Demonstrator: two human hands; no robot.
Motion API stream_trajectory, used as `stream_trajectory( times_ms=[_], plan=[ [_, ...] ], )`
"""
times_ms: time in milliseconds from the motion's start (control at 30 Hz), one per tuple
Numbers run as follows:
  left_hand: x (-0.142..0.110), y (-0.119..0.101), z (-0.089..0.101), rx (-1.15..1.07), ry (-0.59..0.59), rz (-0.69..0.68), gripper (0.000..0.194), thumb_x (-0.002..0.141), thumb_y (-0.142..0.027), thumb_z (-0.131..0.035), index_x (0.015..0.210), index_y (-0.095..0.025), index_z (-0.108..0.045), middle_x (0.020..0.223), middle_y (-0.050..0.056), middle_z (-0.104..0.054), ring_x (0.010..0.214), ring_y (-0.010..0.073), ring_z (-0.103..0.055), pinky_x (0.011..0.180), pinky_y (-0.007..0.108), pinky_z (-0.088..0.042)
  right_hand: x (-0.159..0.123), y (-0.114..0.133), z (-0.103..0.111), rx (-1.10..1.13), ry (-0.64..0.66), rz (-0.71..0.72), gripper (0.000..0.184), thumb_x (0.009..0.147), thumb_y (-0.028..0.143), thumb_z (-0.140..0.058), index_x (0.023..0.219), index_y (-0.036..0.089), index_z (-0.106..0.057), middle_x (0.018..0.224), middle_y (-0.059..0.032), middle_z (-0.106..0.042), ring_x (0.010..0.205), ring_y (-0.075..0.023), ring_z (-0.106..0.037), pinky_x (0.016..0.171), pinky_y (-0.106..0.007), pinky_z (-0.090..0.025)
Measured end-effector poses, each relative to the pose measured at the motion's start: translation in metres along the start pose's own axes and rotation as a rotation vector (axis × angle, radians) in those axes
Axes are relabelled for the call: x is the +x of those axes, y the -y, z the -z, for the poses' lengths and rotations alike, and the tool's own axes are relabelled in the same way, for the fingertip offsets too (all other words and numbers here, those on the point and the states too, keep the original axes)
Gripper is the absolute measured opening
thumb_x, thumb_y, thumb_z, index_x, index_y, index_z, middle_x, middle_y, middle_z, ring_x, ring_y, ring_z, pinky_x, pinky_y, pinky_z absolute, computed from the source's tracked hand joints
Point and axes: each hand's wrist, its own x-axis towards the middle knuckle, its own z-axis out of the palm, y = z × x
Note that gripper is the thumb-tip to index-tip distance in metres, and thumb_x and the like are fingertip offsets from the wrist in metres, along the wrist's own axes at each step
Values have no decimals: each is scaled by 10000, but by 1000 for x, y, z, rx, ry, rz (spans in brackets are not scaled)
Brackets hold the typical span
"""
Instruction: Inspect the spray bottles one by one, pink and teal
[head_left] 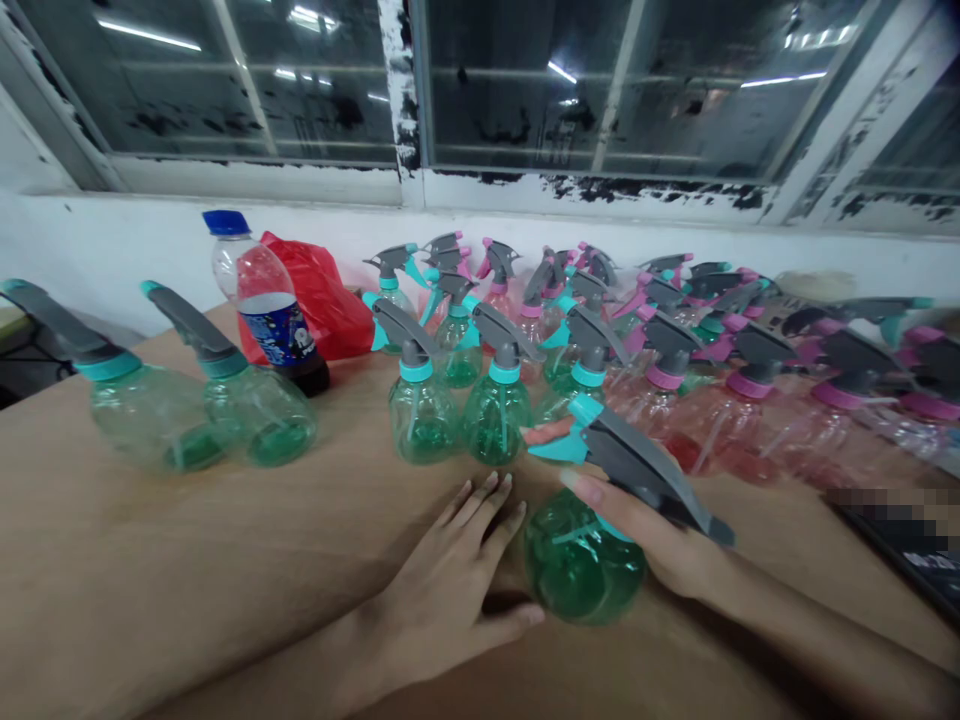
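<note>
While right hand (667,540) holds it | spray bottle (581,575) | translucent green, grey-headed, turquoise-nozzled
</note>
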Motion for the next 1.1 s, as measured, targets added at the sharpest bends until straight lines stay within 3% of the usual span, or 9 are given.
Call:
stream_trajectory(
  times_ms=[67, 267, 533, 767, 833, 933, 1100],
  plan=[
    [0, 0, 0, 0, -4, 0, 785, 894, -638, -441, 1409, -52, -355, 1485, 173, -283, 1387, 308, -177, 1108, 468, -206, 0, -1, 0, 8, 2, 1, 229, 860, 296, -576, 1084, 255, -594, 1038, -29, -659, 970, -209, -626, 864, -356, -486],
    [0, 0, -1, 6, 1, 1, 775, 897, -646, -419, 1412, -71, -356, 1491, 165, -273, 1388, 299, -177, 1103, 470, -218, -3, -3, 0, 7, 22, -59, 260, 868, 351, -566, 1114, 267, -587, 936, -18, -659, 845, -200, -638, 768, -353, -513],
    [0, 0, 1, -19, -3, 4, 773, 894, -639, -436, 1418, -77, -345, 1487, 170, -285, 1383, 309, -195, 1100, 478, -225, -2, -3, 0, 17, 16, -18, 245, 869, 329, -565, 1105, 263, -580, 1054, -26, -647, 999, -209, -609, 906, -364, -472],
    [0, 0, 2, -10, 15, 9, 781, 898, -644, -423, 1423, -73, -335, 1495, 167, -259, 1388, 308, -171, 1092, 483, -237, 1, 1, 4, -87, 24, 30, 240, 875, 454, -510, 786, 250, -600, 658, 11, -572, 576, -154, -551, 600, -318, -498],
    [0, 0, 2, 0, 27, 13, 781, 899, -650, -412, 1423, -75, -338, 1497, 164, -253, 1389, 302, -172, 1096, 472, -229, 2, 1, 4, -70, 10, 41, 210, 870, 431, -530, 806, 248, -610, 706, 4, -608, 627, -160, -588, 632, -314, -509],
    [0, 1, 0, 2, 14, 13, 782, 893, -658, -417, 1414, -78, -357, 1495, 161, -264, 1388, 296, -183, 1101, 458, -223, 2, 1, 4, -29, 8, 20, 177, 854, 372, -577, 981, 258, -621, 934, -20, -674, 859, -197, -645, 779, -332, -520],
    [0, 1, -1, 10, -3, 8, 782, 887, -663, -424, 1409, -83, -365, 1487, 162, -286, 1385, 296, -196, 1102, 458, -217, 0, -2, 3, -30, 19, 9, 251, 866, 294, -577, 1112, 247, -589, 1112, -34, -663, 1042, -204, -616, 933, -359, -472]
  ],
)
